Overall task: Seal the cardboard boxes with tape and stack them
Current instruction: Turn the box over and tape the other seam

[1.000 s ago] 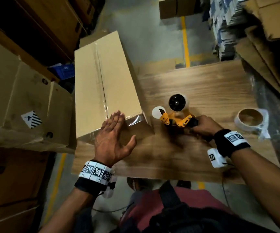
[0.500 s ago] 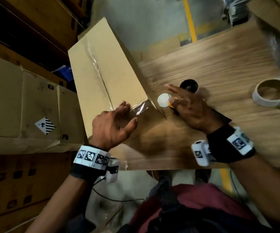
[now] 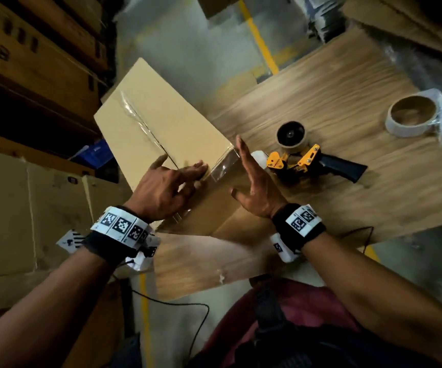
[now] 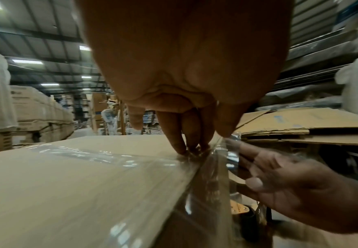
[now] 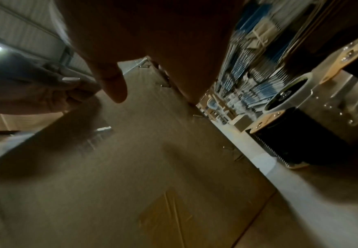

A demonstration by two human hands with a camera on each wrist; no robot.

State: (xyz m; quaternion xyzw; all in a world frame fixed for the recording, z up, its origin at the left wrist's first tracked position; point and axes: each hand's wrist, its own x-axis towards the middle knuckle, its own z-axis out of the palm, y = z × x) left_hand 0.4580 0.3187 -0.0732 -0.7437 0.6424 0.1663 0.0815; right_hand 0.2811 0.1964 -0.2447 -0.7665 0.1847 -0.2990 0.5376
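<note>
From the head view, your left hand (image 3: 165, 187) lies on the near end of the box (image 3: 158, 134), and your right hand (image 3: 254, 187) stands flat beside the box's near end face, fingers straight and together, thumb out. Only the left wrist view shows the detail: your left fingertips (image 4: 192, 147) are bunched together and pressed down on the clear tape (image 4: 101, 156) right at the top edge, where the tape folds over onto the end face. The right wrist view shows that end face in shadow, with the tape dispenser (image 5: 297, 127) just beside it. The box sits on the left part of the wooden table (image 3: 347, 83), its long axis running away from you and toward the left, with the tape following that axis. A spare tape roll (image 3: 412, 115) lies well apart at the right
</note>
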